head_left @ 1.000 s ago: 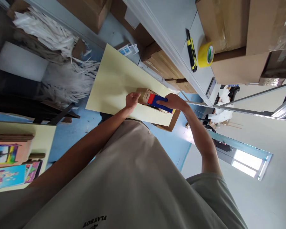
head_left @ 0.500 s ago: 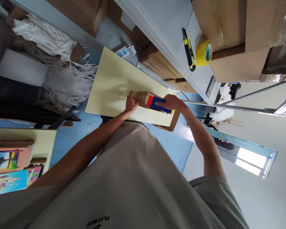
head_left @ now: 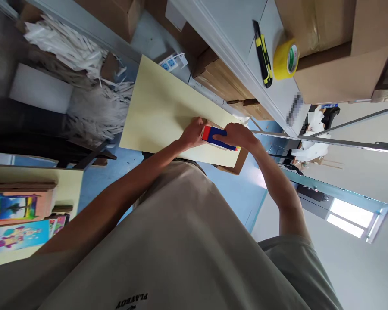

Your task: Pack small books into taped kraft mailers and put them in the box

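My right hand is closed around a flat blue box with a red end, its thumb lying across the blue face. Close against the red end is my left hand, fingers curled over the near end of a small brown cardboard box. Most of that cardboard box is hidden behind the blue one and my hands. Both are over a pale yellow board.
A yellow-black utility knife and a yellow tape roll lie on the white shelf beside large cartons. Shredded white packing is piled at left. Picture books rest on another board at lower left.
My left hand has moved right along the cardboard box, up to the red end of the blue box. The cardboard box shows less now. The whole view has shifted slightly.
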Demonstrator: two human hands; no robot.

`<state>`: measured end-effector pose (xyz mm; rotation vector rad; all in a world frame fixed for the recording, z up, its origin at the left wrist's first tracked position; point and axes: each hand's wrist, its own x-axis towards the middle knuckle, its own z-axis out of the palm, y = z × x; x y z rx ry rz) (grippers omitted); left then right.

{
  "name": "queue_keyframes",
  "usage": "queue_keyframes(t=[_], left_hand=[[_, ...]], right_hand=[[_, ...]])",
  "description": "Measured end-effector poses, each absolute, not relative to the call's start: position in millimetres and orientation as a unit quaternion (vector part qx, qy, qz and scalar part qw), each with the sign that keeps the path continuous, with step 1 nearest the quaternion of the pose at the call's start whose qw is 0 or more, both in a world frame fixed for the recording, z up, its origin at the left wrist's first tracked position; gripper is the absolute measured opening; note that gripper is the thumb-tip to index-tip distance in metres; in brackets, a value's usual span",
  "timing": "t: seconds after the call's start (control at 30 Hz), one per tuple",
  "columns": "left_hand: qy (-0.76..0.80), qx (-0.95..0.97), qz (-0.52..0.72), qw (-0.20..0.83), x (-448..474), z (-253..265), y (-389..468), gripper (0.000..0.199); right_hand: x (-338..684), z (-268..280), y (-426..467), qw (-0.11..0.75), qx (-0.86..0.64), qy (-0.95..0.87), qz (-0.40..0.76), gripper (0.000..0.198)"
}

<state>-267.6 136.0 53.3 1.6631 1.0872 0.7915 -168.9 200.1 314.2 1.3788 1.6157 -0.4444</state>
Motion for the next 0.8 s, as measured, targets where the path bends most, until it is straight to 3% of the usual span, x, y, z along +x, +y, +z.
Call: queue_keyframes(t=[0.1, 0.27, 0.43, 0.8], left_hand=[[0.484, 0.669, 0.298, 0.479, -265.3, 47.6, 131.1, 0.035], [0.521, 0.636, 0.277, 0.497, -259.5, 37.3, 124.9, 0.035], [0.512, 0.638, 0.275, 0.505, -260.8, 35.9, 125.2, 0.052], [0.498, 0.654, 0.265, 0.504, -268.9, 30.7, 124.1, 0.068]], right_hand=[[-170.5, 316.2, 198.1, 0.478, 0.551, 0.66, -0.178, 0.061], [-159.5, 313.7, 193.0, 0.478, 0.552, 0.656, -0.192, 0.06], [-130.4, 306.1, 191.5, 0.472, 0.573, 0.637, -0.21, 0.061], [-67.2, 243.9, 197.4, 0.449, 0.578, 0.629, -0.261, 0.062]])
